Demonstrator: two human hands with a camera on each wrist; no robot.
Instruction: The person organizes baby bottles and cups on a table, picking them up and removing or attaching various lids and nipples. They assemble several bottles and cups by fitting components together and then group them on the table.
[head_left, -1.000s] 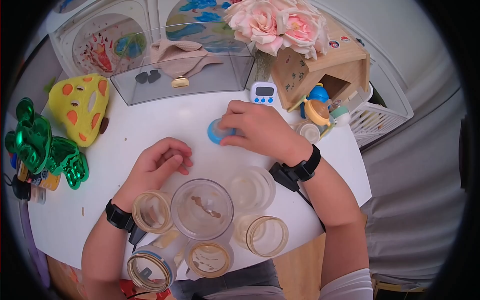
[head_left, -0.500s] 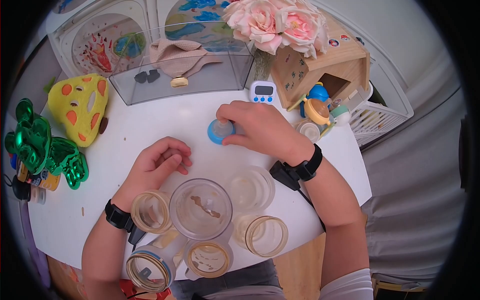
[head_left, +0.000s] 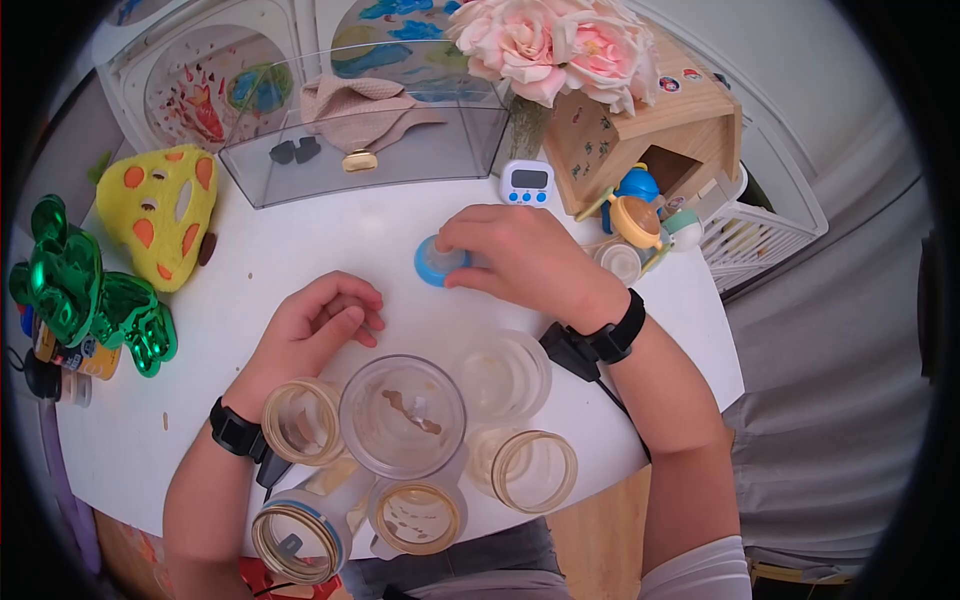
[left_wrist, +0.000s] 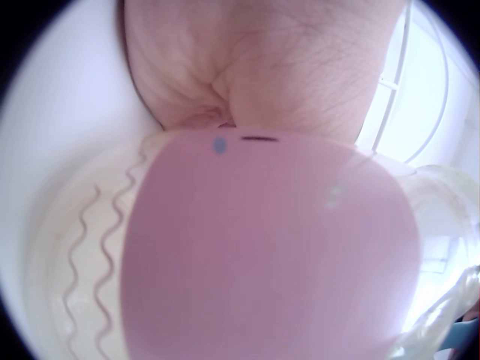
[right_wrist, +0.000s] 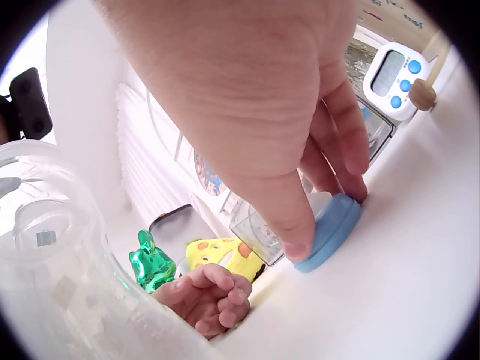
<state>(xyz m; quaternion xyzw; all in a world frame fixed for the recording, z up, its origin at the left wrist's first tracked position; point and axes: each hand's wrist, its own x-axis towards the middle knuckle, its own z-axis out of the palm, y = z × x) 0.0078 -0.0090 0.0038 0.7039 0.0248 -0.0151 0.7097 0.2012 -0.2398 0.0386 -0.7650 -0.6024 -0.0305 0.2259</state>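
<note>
A blue bottle collar [head_left: 437,273] with a translucent nipple lies on the white table [head_left: 330,230]. My right hand [head_left: 525,258] holds it, thumb on the near side and fingers on the far side. In the right wrist view, the thumb presses the edge of the blue collar [right_wrist: 330,236]. My left hand [head_left: 318,325] rests on the table to the left, its fingers loosely curled and holding nothing. Only the heel of the left hand [left_wrist: 247,67] shows in the left wrist view, above a large pink shape [left_wrist: 270,247] with a blue dot.
Several clear jars, including a wide one [head_left: 405,455] and one with a tan rim [head_left: 535,473], stand between my forearms. At the back are a clear box [head_left: 270,180], a white timer [head_left: 526,184] and a wooden house [head_left: 640,135]. A yellow plush [head_left: 165,215] sits left.
The right fingers lifted slightly off the nipple half a second ago and have come down against it again. The collar and left hand stay in place.
</note>
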